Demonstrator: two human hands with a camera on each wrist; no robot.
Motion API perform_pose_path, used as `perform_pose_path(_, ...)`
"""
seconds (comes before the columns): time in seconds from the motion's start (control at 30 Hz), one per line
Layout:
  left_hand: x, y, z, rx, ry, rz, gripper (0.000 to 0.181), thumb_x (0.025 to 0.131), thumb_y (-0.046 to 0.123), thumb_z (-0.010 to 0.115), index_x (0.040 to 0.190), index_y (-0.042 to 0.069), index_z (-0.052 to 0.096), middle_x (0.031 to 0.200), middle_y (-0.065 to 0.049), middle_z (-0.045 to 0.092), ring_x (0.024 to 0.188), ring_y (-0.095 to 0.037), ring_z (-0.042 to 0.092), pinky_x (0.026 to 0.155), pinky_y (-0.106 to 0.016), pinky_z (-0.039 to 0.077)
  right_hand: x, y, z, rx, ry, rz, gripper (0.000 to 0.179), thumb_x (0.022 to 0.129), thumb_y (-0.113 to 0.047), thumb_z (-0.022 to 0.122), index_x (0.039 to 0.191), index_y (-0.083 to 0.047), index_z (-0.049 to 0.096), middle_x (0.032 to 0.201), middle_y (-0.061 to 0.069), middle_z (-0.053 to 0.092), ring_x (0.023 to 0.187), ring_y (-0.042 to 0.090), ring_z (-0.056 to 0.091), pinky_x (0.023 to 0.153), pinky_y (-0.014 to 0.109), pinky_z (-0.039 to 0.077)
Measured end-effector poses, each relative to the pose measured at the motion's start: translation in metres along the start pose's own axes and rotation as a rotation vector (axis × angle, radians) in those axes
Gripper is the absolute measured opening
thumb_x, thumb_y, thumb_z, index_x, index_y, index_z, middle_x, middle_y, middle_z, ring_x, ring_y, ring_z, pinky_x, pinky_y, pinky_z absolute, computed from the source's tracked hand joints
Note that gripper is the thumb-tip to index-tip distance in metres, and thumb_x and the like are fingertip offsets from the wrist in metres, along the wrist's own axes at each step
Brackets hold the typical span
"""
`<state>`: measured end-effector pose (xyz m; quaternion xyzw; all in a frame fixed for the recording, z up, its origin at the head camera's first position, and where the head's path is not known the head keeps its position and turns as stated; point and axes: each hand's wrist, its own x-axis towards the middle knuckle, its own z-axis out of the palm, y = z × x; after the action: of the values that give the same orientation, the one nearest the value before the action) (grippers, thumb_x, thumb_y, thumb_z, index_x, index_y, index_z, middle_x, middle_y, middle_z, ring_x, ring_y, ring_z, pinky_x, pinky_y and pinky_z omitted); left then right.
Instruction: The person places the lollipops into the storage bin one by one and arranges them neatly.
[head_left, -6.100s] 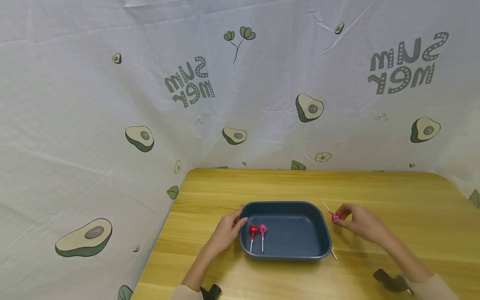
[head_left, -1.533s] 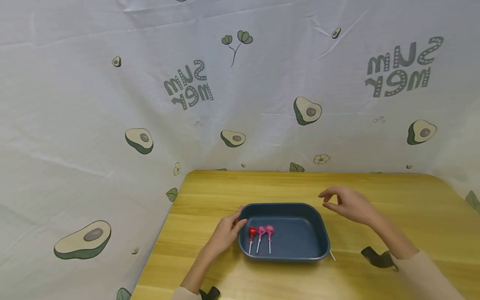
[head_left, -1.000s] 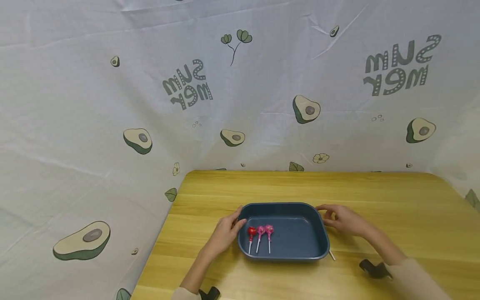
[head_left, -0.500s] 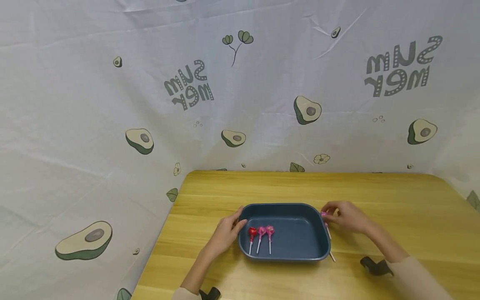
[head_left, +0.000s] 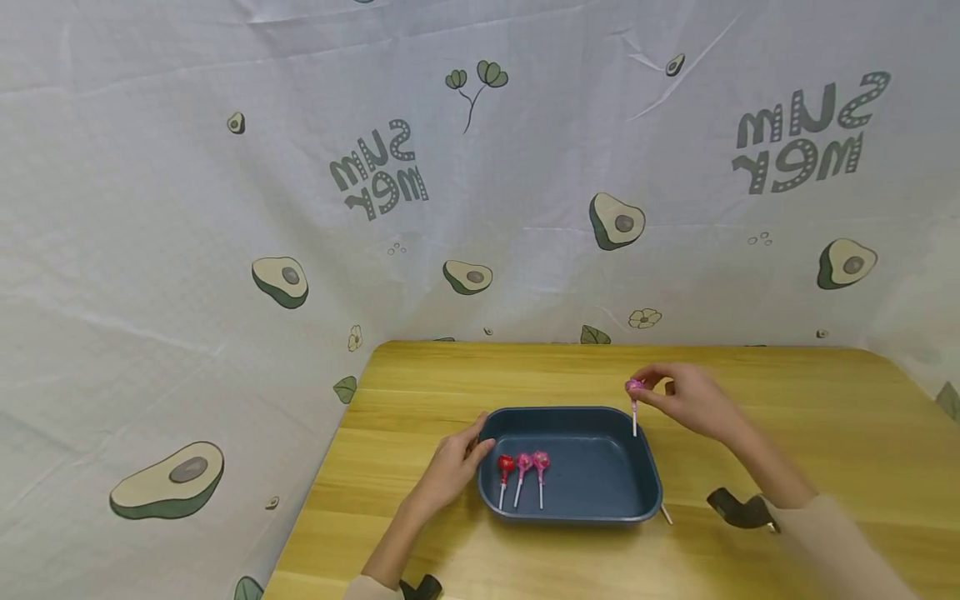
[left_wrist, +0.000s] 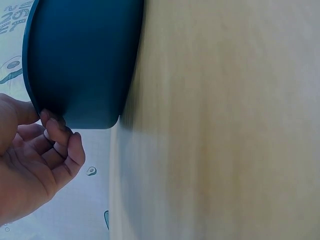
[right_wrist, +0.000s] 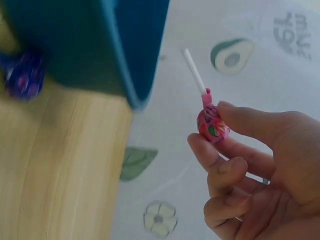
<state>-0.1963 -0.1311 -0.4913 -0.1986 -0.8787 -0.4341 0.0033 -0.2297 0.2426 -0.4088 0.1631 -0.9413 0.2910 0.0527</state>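
Note:
My left hand grips the left rim of a dark blue tray, thumb over the edge and fingers outside, as the left wrist view shows. My right hand pinches a pink-wrapped lollipop by its round head between thumb and index finger. In the head view its white stick points down over the tray's back right corner. Inside the tray, at the left, a red lollipop and two pink lollipops lie side by side, heads toward the back and sticks toward me.
Beside the tray's right wall lies a purple-blue wrapped lollipop; in the head view only its white stick shows past the wall. The wooden table meets a white avocado-print cloth at the back and left.
A second pink lollipop has joined those in the tray. My right hand then picked another pink one from beside the right wall and raised it to the back right rim. My left hand stays.

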Motion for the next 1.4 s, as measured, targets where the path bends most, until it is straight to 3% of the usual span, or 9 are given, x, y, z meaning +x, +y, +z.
perform_pose_path(0.23,0.000,0.002,0.000,0.001,0.005,0.006,0.054,0.107,0.021,0.058,0.151,-0.008,0.045,0.072,0.005,0.041,0.062,-0.003,0.038,0.057,-0.017,0.033,0.011,-0.035,0.031,-0.042,-0.073,-0.085,0.017,0.092,-0.027,0.079,0.101,-0.013,0.079,0.085,-0.005,0.073,0.071,0.010,0.052,0.061,0.024,0.040)
perform_pose_path(0.47,0.001,0.001,0.002,0.006,0.000,0.006,0.054,0.107,0.020,0.058,0.152,-0.008,0.045,0.071,0.005,0.040,0.062,-0.003,0.037,0.057,-0.017,0.033,0.018,-0.053,0.058,-0.097,-0.180,-0.144,0.011,0.089,-0.021,0.081,0.093,-0.011,0.077,0.077,-0.007,0.070,0.069,0.005,0.055,0.062,0.025,0.044)
perform_pose_path(0.77,0.002,0.001,0.001,0.007,0.007,0.005,0.054,0.107,0.019,0.058,0.152,-0.008,0.044,0.071,0.005,0.039,0.061,-0.003,0.036,0.056,-0.017,0.032,0.025,-0.068,0.078,-0.112,-0.316,-0.078,0.014,0.086,-0.021,0.084,0.081,-0.012,0.075,0.072,-0.005,0.068,0.065,0.007,0.056,0.058,0.026,0.047)
perform_pose_path(1.0,0.001,0.000,0.001,0.011,0.004,0.012,0.054,0.107,0.019,0.057,0.152,-0.008,0.044,0.071,0.005,0.039,0.060,-0.003,0.035,0.056,-0.018,0.032,0.029,-0.075,0.086,-0.165,-0.391,-0.076,0.017,0.083,-0.022,0.087,0.076,-0.014,0.073,0.072,-0.006,0.068,0.063,0.007,0.056,0.057,0.027,0.047)
perform_pose_path(1.2,0.002,0.002,0.001,0.024,0.013,0.005,0.053,0.107,0.019,0.059,0.151,-0.007,0.046,0.071,0.007,0.039,0.060,-0.002,0.035,0.057,-0.017,0.032,0.030,-0.077,0.088,-0.150,-0.424,-0.045,0.018,0.083,-0.020,0.087,0.075,-0.013,0.072,0.069,-0.006,0.067,0.048,0.009,0.057,0.049,0.026,0.043)
perform_pose_path(1.4,0.002,0.002,0.000,0.022,0.008,-0.002,0.054,0.107,0.021,0.058,0.152,-0.007,0.045,0.071,0.006,0.039,0.061,-0.002,0.036,0.057,-0.018,0.032,0.033,-0.077,0.091,-0.154,-0.460,-0.039,0.019,0.083,-0.018,0.087,0.074,-0.013,0.070,0.065,-0.006,0.064,0.045,0.009,0.055,0.048,0.024,0.040)
